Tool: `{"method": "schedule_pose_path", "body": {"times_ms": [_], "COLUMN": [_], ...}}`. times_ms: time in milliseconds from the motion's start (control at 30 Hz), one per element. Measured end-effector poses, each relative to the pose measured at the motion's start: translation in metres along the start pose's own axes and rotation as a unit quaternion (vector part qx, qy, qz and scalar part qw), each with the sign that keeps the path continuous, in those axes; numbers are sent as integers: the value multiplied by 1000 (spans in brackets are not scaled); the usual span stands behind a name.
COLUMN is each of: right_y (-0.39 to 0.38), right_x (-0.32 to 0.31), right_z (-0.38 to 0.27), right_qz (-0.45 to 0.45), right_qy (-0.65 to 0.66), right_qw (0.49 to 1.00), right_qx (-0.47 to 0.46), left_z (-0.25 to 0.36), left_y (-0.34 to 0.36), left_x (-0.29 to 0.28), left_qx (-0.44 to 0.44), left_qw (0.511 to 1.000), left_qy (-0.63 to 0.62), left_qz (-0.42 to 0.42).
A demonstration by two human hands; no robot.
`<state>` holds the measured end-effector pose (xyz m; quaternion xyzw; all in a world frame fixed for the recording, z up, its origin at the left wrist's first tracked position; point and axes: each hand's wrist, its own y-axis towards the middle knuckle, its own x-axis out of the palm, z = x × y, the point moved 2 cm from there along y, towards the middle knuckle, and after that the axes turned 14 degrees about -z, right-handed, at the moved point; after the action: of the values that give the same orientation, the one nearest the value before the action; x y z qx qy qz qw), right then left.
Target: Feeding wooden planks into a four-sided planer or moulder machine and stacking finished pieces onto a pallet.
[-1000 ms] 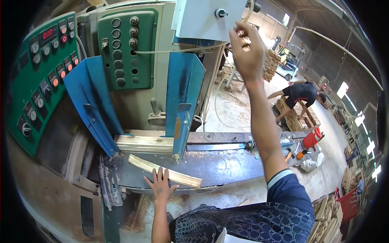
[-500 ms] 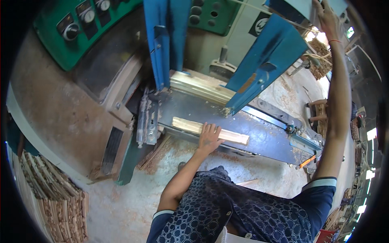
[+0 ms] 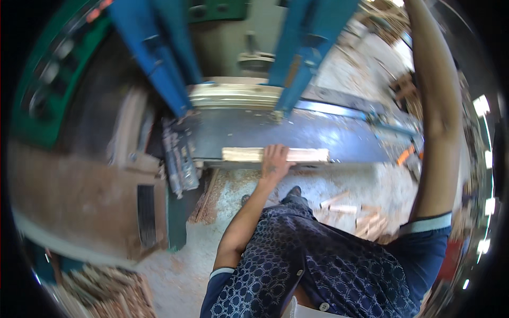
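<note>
Head view: left grip [image 3: 274,161] part-closed; curled over pale wood strip [image 3: 308,155], midway along

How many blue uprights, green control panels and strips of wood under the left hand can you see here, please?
Blue uprights: 2
Green control panels: 2, one partly cut off at the top
Wood strip under the left hand: 1
Total: 5

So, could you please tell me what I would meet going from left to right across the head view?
Green control panel → left blue upright → pale wooden strip with the left hand on it → right arm.
</note>
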<state>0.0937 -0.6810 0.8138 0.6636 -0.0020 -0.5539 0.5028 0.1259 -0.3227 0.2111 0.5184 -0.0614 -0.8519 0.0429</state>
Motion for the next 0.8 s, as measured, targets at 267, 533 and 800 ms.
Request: {"method": "schedule_pose_path", "body": {"times_ms": [267,533,800], "right_y": [-291,-811,-1016], "right_x": [-25,97,71], "right_z": [-28,-3,-107], "right_qz": [-95,-174,-190], "right_qy": [389,372,393], "right_qw": [913,685,529], "right_qx": [80,601,727], "left_z": [37,161,276], "left_y": [56,134,217], "left_x": [41,101,209], "left_qx": [70,162,133], "left_qw": [997,984,987], "left_qy": [-3,0,69], "left_qz": [-12,-70,-65]}}
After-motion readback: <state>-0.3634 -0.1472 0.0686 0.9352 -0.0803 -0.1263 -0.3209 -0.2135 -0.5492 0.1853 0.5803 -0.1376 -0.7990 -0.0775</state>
